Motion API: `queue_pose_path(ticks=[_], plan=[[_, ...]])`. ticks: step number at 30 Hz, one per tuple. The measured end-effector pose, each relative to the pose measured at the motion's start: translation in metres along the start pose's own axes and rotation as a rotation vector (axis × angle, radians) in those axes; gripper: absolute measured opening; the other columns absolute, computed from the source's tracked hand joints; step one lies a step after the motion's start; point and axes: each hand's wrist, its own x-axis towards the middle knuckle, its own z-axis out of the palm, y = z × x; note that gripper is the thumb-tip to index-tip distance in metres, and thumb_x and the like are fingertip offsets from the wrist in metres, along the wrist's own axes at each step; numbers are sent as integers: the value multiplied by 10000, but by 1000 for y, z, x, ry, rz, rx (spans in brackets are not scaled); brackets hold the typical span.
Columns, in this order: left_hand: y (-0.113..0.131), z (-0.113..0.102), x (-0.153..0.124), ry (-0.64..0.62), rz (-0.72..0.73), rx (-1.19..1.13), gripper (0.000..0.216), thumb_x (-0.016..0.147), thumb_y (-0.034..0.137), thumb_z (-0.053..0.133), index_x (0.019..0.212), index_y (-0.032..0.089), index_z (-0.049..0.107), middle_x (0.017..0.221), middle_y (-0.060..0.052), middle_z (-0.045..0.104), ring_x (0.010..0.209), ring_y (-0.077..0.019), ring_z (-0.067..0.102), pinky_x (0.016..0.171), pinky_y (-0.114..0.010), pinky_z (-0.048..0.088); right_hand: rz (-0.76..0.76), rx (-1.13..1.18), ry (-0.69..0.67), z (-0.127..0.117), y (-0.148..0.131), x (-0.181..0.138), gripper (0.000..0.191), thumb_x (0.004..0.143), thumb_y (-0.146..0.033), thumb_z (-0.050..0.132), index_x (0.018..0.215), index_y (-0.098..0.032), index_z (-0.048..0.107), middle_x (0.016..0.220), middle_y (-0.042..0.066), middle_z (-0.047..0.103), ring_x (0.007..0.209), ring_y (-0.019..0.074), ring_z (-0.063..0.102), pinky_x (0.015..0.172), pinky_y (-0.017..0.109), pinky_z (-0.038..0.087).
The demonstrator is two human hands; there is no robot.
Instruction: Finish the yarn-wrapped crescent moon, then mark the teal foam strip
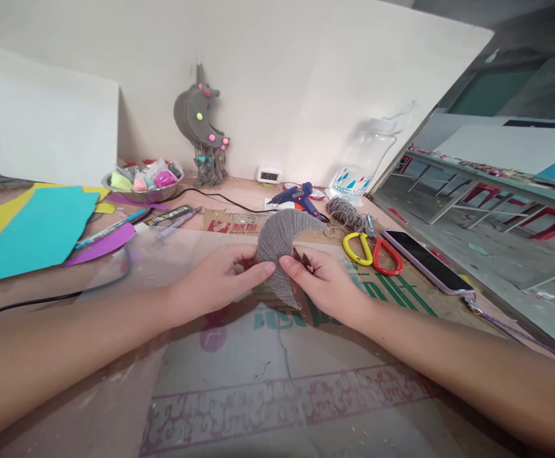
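Fingers (261, 272) pinch gray crescent (276, 240); glue gun (307, 201) beyond.

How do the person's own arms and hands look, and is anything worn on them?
The left forearm and right forearm are bare in view: no sleeve, watch or bracelet shows. The left hand and right hand wear no gloves, and no ring is visible.

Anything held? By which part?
Left hand: grey crescent, pinched at its outer edge. Right hand: the crescent's inner edge, plus a dark pointed tool, tips exposed, rest mostly hidden.
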Motion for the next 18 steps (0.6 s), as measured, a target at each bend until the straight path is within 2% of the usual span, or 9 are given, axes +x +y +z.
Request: queue_pose_path(ticks=[5,8,14,18], plan=[[-3,1,1,4,2,-51,264,886,330,415,866,168,623,824,-5,637,806,-163,577,705,-262,455,-50,-111,27,-1,-1,-1,386,926,-394,421,608,-198,323,545,-59,326,506,75,325,466,216,246],[-2,2,1,13,-13,-4,244,874,313,422,831,158,606,799,-9,627,774,-160,568,670,-260,445,-77,-149,34,-1,-1,0,382,928,-373,419,608,-198,304,566,-57,280,523,77,294,471,216,239],[0,0,-1,52,10,110,234,863,319,440,776,163,590,724,8,601,688,-141,547,609,-246,432,-69,-86,22,-1,-1,-1,363,932,-378,415,633,-198,315,598,-54,269,541,78,282,478,218,248],[5,1,-3,49,-7,132,202,842,323,481,814,175,616,801,-5,656,765,-162,589,663,-261,455,-66,-37,24,-1,-2,0,354,928,-385,420,639,-196,342,605,-51,286,547,80,295,487,222,264]])
